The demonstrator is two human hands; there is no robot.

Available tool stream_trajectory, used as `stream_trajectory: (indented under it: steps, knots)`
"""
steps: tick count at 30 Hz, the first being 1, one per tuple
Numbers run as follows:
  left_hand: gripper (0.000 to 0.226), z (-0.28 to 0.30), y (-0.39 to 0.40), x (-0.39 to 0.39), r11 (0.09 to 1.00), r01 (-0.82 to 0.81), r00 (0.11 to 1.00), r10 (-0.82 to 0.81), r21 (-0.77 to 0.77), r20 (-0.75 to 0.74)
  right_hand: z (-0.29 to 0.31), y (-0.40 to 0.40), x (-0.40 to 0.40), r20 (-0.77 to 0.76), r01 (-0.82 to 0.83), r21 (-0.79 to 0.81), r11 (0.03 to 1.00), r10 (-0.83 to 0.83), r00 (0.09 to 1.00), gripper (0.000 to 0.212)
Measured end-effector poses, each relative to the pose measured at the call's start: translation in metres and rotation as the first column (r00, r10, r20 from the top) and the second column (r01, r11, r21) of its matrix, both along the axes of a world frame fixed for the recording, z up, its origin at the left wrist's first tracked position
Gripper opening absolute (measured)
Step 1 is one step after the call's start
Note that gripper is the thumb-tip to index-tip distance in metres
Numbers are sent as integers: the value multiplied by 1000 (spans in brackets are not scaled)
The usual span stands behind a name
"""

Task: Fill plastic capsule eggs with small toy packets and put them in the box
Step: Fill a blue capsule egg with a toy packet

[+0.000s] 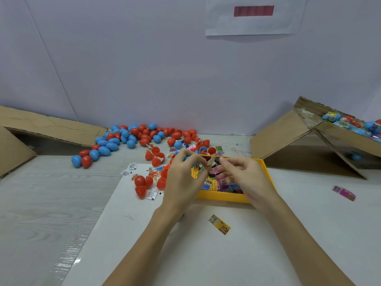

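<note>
Nearest the person, just short of both hands, a yellow toy packet (219,224) lay flat on the white sheet (127,234). The left hand (181,178) had its fingers curled round a blue capsule egg half (188,158), only a sliver of which showed, and its fingertips pinched a small printed packet (208,164) against it. The right hand (245,178) hovered just beside, fingers bent, thumb and forefinger pinched close at the packet's upper end; whether they touched it could not be told. Both hands were over a yellow tray (222,196) holding mixed toy packets. Well to the right of the right hand lay a pink packet (343,193). Left of the left hand lay open red egg halves (142,184) among white sachets (151,194). Beyond the hands, a heap of red and blue capsule eggs (127,139) spread toward the wall. Far right, past the right hand, an open cardboard box (338,137) held wrapped eggs. Far left lay a cardboard flap (47,126).
</note>
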State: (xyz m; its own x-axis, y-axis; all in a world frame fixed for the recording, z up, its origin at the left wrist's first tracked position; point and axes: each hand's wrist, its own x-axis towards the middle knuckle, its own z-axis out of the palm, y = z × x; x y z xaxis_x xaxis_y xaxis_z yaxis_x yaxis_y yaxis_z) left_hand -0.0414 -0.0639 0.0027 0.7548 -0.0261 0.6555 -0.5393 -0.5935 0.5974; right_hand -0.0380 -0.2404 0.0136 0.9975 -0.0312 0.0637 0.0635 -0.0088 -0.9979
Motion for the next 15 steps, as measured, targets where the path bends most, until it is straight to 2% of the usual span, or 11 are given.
stream_trajectory:
  steps: [2,6,8,12,15]
  knots:
    - [13,-1,0,0,996,-31,997,25,80,73,1,3,-2,-19,-53,-21,998,52,998,30]
    - [19,-2,-2,-2,974,9,989,-42,224,142,-1,7,-2,32,-24,-40,999,25,999,11]
    - [20,-2,-2,-1,968,56,987,-90,246,132,-3,5,-1,19,7,-23,1000,-6,1000,7]
    - [26,-2,-4,-3,976,206,979,-205,70,-20,-1,-1,1,8,55,29,998,-56,998,12]
    - [37,0,-4,-2,972,212,964,-225,-102,-143,-1,-5,2,31,100,-16,995,-99,995,12]
